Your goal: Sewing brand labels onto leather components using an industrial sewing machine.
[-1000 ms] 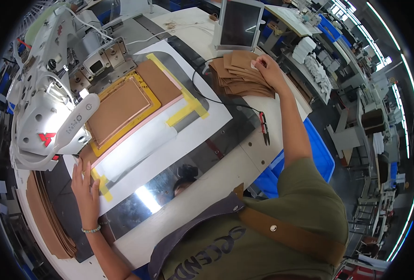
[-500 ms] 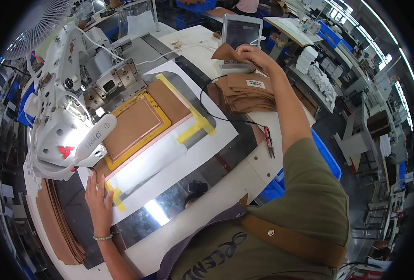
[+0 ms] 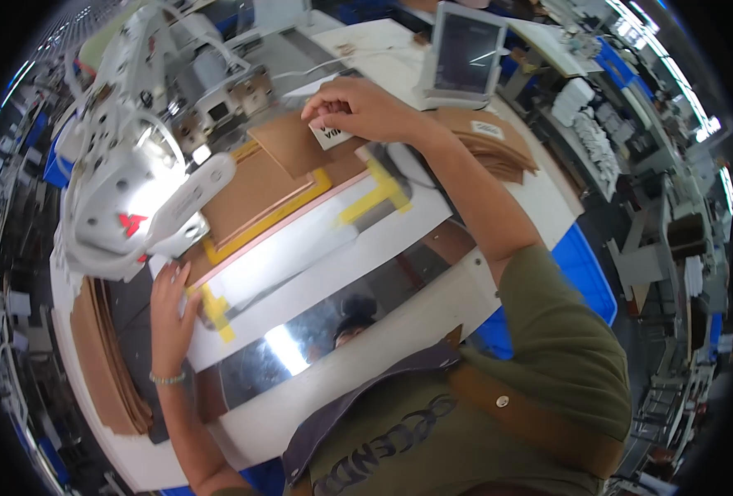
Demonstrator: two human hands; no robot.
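My right hand (image 3: 358, 109) holds a brown leather-like piece (image 3: 296, 145) with a small white label, over the far end of a flat template frame (image 3: 292, 211) edged in yellow tape. My left hand (image 3: 170, 310) lies flat and open on the near left corner of that frame, beside a strip of yellow tape (image 3: 216, 312). A brown panel (image 3: 250, 194) lies inside the frame under the head of a white sewing machine (image 3: 131, 178).
A stack of brown pieces (image 3: 490, 145) lies at the right by a small screen (image 3: 464, 56). More brown sheets (image 3: 102, 364) are stacked at the left table edge. A shiny metal plate (image 3: 333, 318) runs along the near side. Blue bin (image 3: 585, 277) sits to the right.
My right hand has come back from the stack at the right with a brown piece and now holds it over the frame. My left hand has stayed on the frame's corner.
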